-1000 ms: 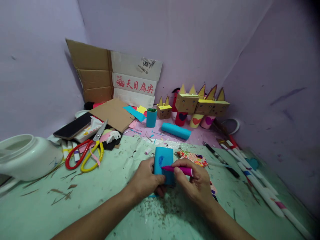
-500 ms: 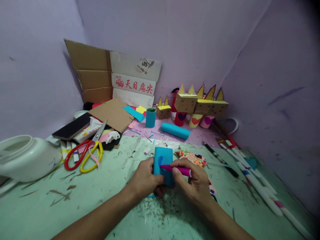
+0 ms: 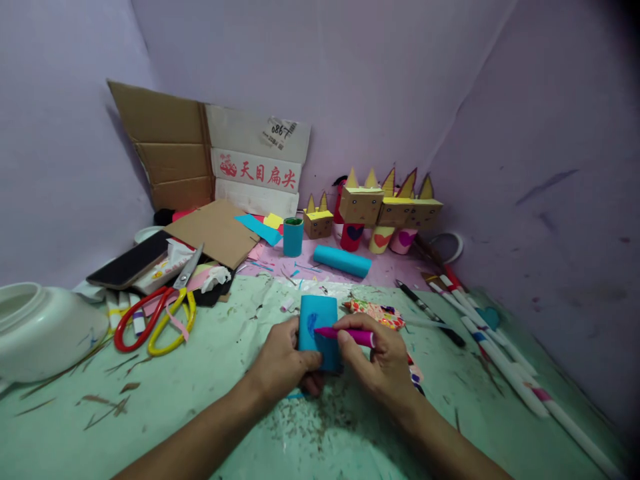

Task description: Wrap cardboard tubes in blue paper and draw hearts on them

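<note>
1. Head view: the left hand (image 3: 283, 357) is clamped round an upright, bright-blue paper-covered tube (image 3: 324, 312), thumb in front, probably to steady it.
2. The tube is over the middle of the green-covered surface (image 3: 210, 420), well in from the right edge; its base is hidden.
3. The right hand (image 3: 377, 353) pinches a magenta plastic marker (image 3: 357, 337), angled at the tube's dark-blue patch (image 3: 313, 323), seemingly for control; contact is unclear.
4. Red-and-yellow-handled metal scissors (image 3: 185, 275) lie towards the left edge, perhaps for easy reach.
</note>
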Available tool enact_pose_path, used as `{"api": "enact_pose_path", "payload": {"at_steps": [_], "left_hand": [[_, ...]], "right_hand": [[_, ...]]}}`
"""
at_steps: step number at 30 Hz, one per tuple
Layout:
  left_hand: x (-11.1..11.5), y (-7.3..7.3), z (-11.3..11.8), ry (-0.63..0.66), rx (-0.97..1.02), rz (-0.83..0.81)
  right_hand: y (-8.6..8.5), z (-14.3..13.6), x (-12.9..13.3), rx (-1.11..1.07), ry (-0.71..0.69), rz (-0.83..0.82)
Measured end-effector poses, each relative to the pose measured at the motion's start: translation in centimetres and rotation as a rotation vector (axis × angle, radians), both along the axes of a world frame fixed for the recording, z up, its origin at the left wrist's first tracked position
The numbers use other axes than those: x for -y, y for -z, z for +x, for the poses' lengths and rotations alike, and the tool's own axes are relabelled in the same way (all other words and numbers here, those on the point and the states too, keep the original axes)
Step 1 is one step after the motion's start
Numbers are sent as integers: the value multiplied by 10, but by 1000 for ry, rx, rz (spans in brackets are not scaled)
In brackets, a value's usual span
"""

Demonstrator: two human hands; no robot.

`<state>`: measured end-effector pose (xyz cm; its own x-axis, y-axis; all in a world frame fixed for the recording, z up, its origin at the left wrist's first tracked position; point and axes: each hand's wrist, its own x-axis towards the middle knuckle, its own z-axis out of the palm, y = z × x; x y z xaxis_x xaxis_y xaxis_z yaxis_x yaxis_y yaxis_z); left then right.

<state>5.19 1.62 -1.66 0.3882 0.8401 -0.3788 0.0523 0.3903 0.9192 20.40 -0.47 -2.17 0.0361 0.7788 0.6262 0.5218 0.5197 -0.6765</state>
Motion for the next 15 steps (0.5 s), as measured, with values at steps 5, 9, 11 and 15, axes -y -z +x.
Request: {"api": "enact_pose_path", "payload": {"at_steps": [5,9,11,15], "left_hand": [[1,0,0,1,-13,-1],[0,1,0,7,-25,-6],[-1,1,1,6,-26,-6],[-1,1,1,5,-23,1]], "right_hand": [[2,-1,0,-38,50,-21],[3,-1,0,-52,56,-35],[3,-1,-1,-52,57,-35],[2,-1,-1,-41,66,-23]]}}
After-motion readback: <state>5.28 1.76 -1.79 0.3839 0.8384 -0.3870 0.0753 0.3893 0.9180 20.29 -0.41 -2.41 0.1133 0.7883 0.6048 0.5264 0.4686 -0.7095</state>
